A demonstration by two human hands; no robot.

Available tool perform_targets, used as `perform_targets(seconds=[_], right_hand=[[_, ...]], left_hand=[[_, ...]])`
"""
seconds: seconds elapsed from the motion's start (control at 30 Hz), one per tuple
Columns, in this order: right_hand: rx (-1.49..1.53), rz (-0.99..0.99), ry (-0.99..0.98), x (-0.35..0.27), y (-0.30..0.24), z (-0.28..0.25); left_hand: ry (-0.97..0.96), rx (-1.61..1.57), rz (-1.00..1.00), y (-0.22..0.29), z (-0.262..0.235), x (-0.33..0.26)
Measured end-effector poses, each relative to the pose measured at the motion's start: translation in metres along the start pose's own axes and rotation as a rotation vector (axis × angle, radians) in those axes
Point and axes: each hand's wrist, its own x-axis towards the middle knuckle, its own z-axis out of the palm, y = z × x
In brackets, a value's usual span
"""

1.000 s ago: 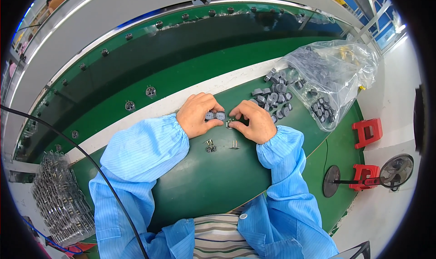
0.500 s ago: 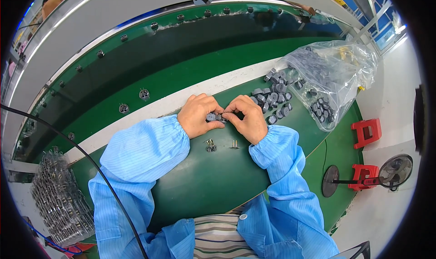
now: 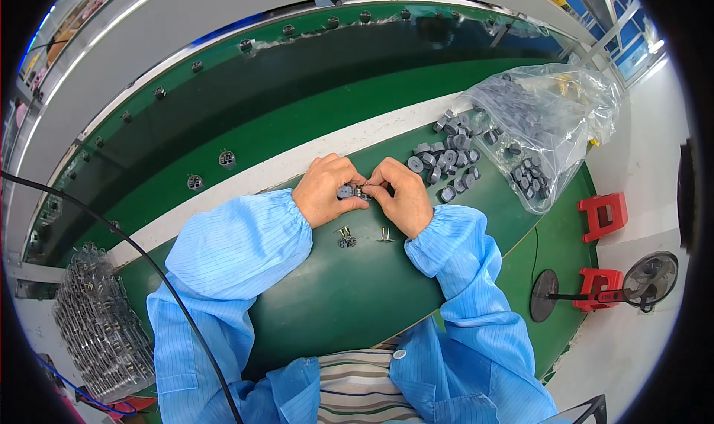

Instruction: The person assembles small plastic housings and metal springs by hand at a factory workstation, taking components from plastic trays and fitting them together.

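Note:
My left hand [image 3: 327,191] and my right hand [image 3: 403,199] meet over the green table [image 3: 327,290], fingers closed. Between them sits a small grey round plug part [image 3: 346,191] with a dark, metal-fitted piece [image 3: 362,193] beside it. The left fingers grip the grey side. My right thumb and fingertips pinch at the dark end; fingers partly cover what they hold. Just below the hands lies a small black part with brass-coloured pins [image 3: 346,237]. To its right rests a loose pair of metal pins [image 3: 384,235].
Grey round caps [image 3: 446,156] lie heaped right of my hands, beside a clear plastic bag [image 3: 550,111] of more. Beyond a white ledge [image 3: 357,136], a green conveyor belt [image 3: 312,111] carries spaced plug parts [image 3: 227,158]. Stacked clear trays [image 3: 97,327] stand left; a black cable [image 3: 149,260] crosses there.
The plug parts on the belt have shifted slightly to the left. My right hand has moved a touch left; both hands keep their hold on the grey part and its dark piece.

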Motion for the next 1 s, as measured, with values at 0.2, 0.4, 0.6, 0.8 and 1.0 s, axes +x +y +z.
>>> perform_targets(seconds=[0.2,0.4,0.6,0.8,1.0], right_hand=[[-0.057,0.015,0.015,0.000,-0.002,0.003],[0.044,0.110,-0.074,-0.002,0.007,-0.023],[0.227,-0.143,-0.757,0.002,0.008,-0.063],[0.213,-0.170,-0.774,0.004,0.001,-0.054],[0.341,0.044,-0.678,-0.005,-0.001,-0.052]], left_hand=[[-0.010,-0.020,-0.030,0.001,0.000,0.000],[-0.013,-0.127,-0.081,0.006,-0.009,0.010],[0.251,0.071,-0.317,-0.046,-0.065,0.018],[0.290,0.396,-0.407,-0.081,-0.080,0.000],[-0.174,0.207,-0.357,0.019,-0.081,0.014]])
